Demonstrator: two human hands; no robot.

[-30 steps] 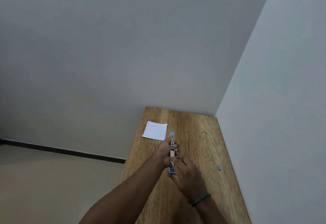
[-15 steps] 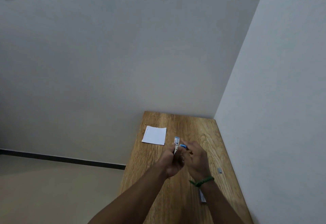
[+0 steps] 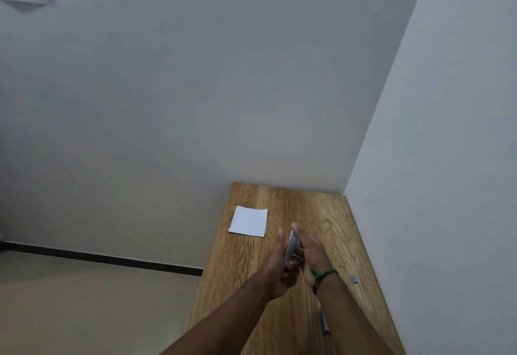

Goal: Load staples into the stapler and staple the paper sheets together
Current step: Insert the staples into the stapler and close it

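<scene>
I hold the stapler upright above the middle of the wooden table; only its blurred metal edge shows between my palms. My left hand grips its lower end. My right hand, with a green band at the wrist, presses flat against its right side. A small stack of white paper sheets lies flat on the table's far left part, well beyond both hands. A short grey strip of staples lies near the right wall. A long metal strip rests on the table under my right forearm.
The table stands in a corner, with a wall along its far edge and another along its right edge. Its left edge drops to a beige floor with a dark skirting line.
The stapler has turned from lying lengthwise between my hands to standing on end. My right hand moved from below it to its right side. The long metal strip came into view.
</scene>
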